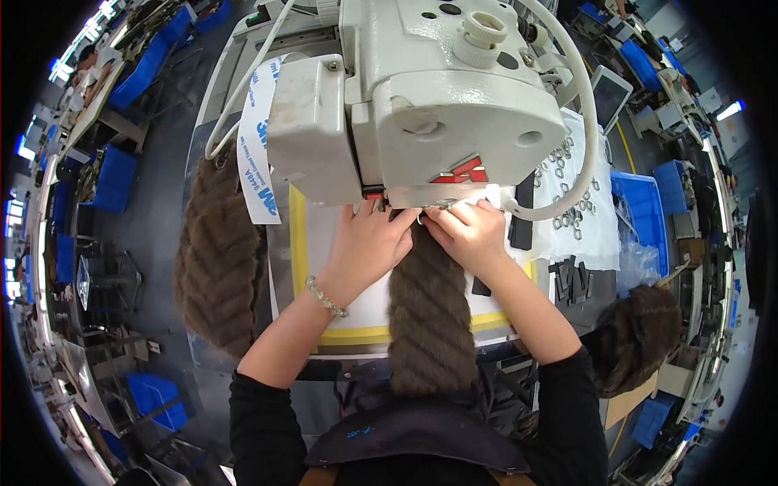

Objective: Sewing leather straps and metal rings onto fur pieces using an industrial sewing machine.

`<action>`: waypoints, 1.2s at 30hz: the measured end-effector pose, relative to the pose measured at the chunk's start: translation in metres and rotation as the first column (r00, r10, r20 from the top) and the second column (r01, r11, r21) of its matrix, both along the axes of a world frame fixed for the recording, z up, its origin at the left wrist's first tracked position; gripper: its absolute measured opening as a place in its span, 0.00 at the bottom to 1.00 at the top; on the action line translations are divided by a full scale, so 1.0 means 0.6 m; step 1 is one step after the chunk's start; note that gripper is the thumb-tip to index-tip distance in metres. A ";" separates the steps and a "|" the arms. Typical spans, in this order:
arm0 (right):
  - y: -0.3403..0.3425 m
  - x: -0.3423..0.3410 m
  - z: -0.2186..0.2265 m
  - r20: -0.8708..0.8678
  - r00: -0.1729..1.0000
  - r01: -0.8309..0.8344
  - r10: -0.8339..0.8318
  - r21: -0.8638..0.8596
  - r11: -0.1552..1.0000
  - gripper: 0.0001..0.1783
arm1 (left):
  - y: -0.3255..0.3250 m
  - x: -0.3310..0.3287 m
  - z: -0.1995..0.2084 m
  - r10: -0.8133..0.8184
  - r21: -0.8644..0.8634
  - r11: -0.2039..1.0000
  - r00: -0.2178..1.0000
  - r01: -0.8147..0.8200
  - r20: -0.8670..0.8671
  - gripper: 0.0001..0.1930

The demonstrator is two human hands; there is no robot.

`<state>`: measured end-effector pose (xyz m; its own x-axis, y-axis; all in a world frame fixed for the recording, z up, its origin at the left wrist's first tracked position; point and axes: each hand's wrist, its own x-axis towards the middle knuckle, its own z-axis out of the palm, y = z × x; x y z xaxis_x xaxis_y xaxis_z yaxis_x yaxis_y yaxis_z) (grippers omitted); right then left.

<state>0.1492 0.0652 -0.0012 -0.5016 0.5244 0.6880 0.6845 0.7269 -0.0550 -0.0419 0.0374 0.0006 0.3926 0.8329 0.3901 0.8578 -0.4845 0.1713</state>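
Observation:
A long strip of brown fur runs from the sewing machine down over the table's front edge toward my lap. Its far end lies below the machine's head, between my hands. My left hand grips that end from the left, thumb and index finger pressed together by a small metal ring. From the right, my right hand pinches the same end with bent fingers. The fingertips of both hands are partly hidden under the machine head, and so is the needle area.
Brown fur pieces lie at the left, with another fur bundle at the right. A white cloth carries many metal rings, beside black strips and a blue bin. A white hose curves beside the machine.

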 end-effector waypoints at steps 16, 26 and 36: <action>0.005 0.002 0.014 -0.118 0.991 -0.007 -0.061 -0.505 0.863 0.08 | -0.004 -0.002 -0.011 -0.027 0.011 1.000 0.995 0.026 0.101 0.18; 0.008 -0.003 0.002 -0.372 0.879 -0.163 -0.298 -0.822 0.546 0.07 | -0.003 0.001 -0.013 -0.021 0.014 1.000 0.992 0.020 0.123 0.17; -0.006 -0.010 0.000 -0.132 0.981 0.083 -0.143 -0.384 0.919 0.09 | 0.000 0.003 -0.003 -0.014 0.018 1.000 0.995 0.012 0.098 0.15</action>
<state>0.1432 0.0616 -0.0012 -0.3270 0.8060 0.4933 0.7218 0.5500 -0.4202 -0.0400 0.0375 -0.0011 0.3624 0.8207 0.4418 0.8310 -0.4992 0.2456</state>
